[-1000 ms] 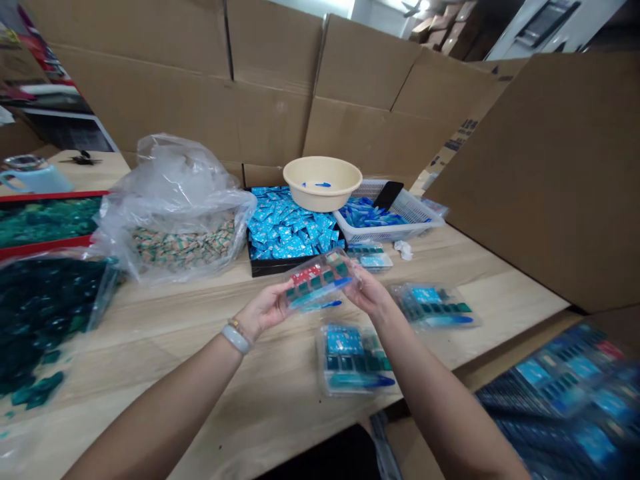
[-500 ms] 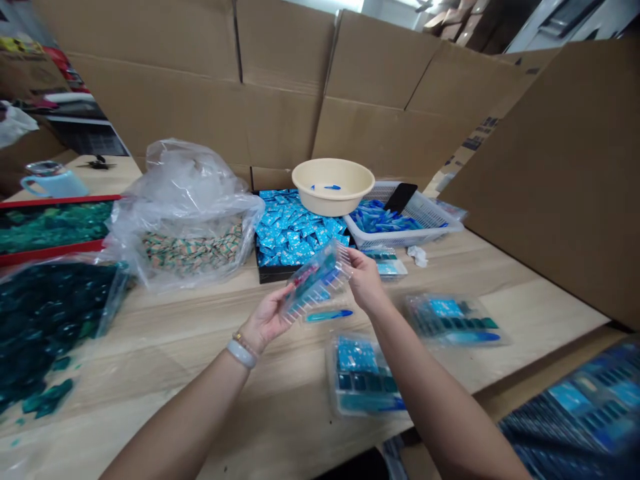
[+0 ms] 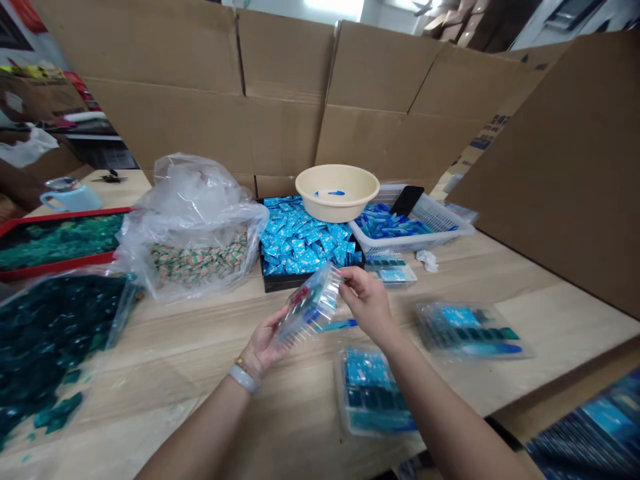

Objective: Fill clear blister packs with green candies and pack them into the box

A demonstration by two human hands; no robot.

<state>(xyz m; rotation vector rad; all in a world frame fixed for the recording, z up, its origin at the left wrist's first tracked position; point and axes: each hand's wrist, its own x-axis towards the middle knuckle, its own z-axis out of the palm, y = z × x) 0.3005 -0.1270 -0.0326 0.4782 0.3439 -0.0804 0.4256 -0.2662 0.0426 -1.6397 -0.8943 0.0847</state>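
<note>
A clear plastic blister tray [image 3: 309, 308] is gripped by the left hand [image 3: 263, 347] and right hand [image 3: 366, 308]; if either grip is loosened, it could be dropped onto the wooden table [image 3: 210, 340].

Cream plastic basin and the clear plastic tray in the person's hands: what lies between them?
In the head view, a black tray of blue sachets lies between the cream plastic basin and the clear plastic tray.

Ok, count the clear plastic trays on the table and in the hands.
4: the held tray, between the left hand and right hand; the near tray and side tray, both lying flat; the far tray, by the white plastic basket. More may be stacked beneath it.
</note>
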